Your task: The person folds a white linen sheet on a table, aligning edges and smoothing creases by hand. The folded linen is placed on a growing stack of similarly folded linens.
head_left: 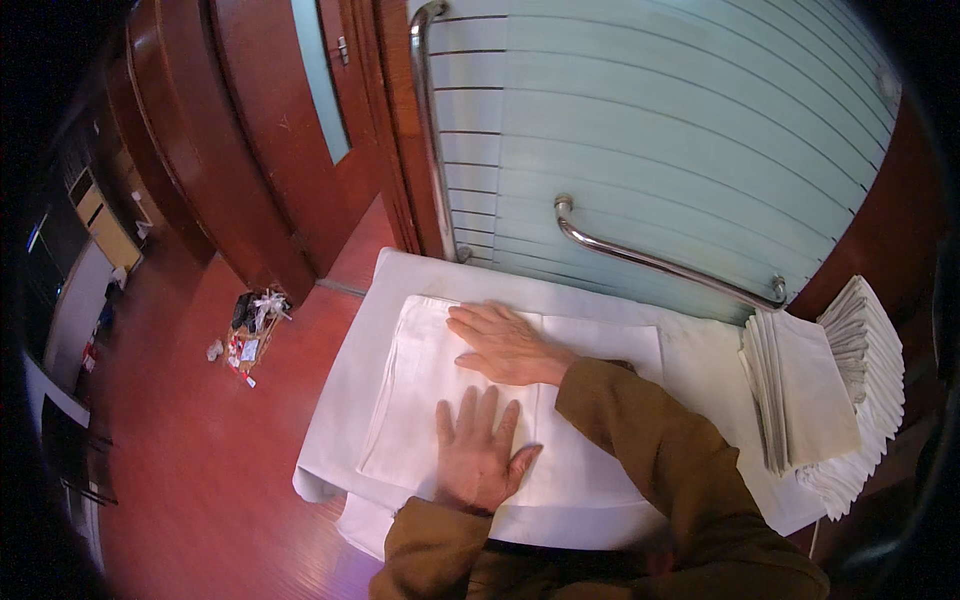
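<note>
A white cloth (405,400), perhaps a napkin, lies spread on a table with a white cover (345,400). Its left part looks thicker, with layered edges, and a flatter part stretches to the right past a crease. My left hand (475,455) rests flat on the near side of the cloth, fingers spread. Beyond it, my right hand (510,345) lies flat near the cloth's far edge, its fingers pointing left. Neither hand grips anything. Brown sleeves cover both forearms, and the right one hides some of the cloth.
Stacked folded white cloths (810,390) stand at the table's right end, with a fanned pile (865,360) beside them. Behind the table is a frosted glass panel (680,140) with a metal handle (670,262). A wooden door (280,130) and floor litter (250,335) are at left.
</note>
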